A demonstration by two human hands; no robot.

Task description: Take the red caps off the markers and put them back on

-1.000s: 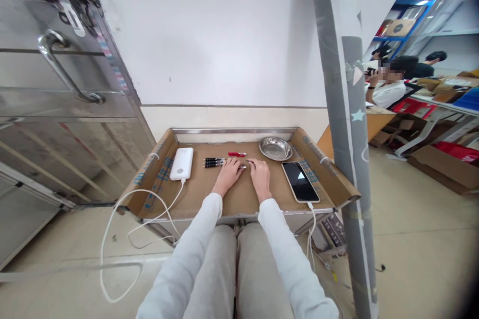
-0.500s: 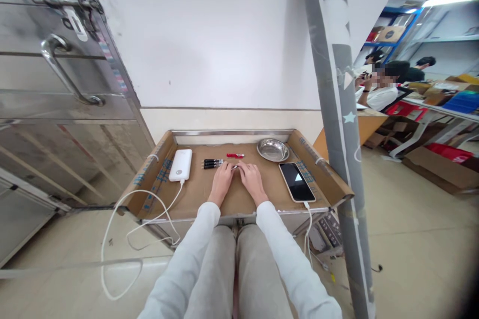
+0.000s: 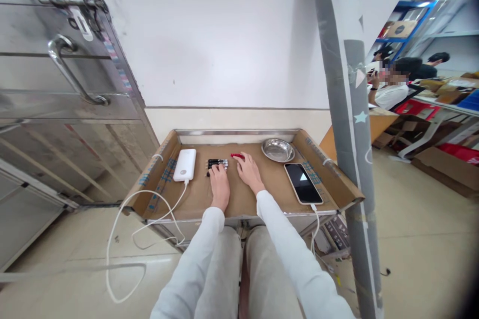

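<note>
Several black pens lie side by side on the cardboard-lined table. My left hand is closed at the near side of this row, its fingertips on one black pen that they partly cover. My right hand reaches to a red pen just right of the row, with its fingers closed on the pen's right end. Left of the hands is a white power bank. A round metal bowl and a phone are on the right.
White cables hang over the front edge of the table, whose raised cardboard sides flank the surface. A thick grey wrapped pole slants past the right side. People sit in the right background.
My hands have moved apart: the left went left to the black pens, and the right moved up to the red pen. A further black pen now lies by the row. The view shifted slightly.
</note>
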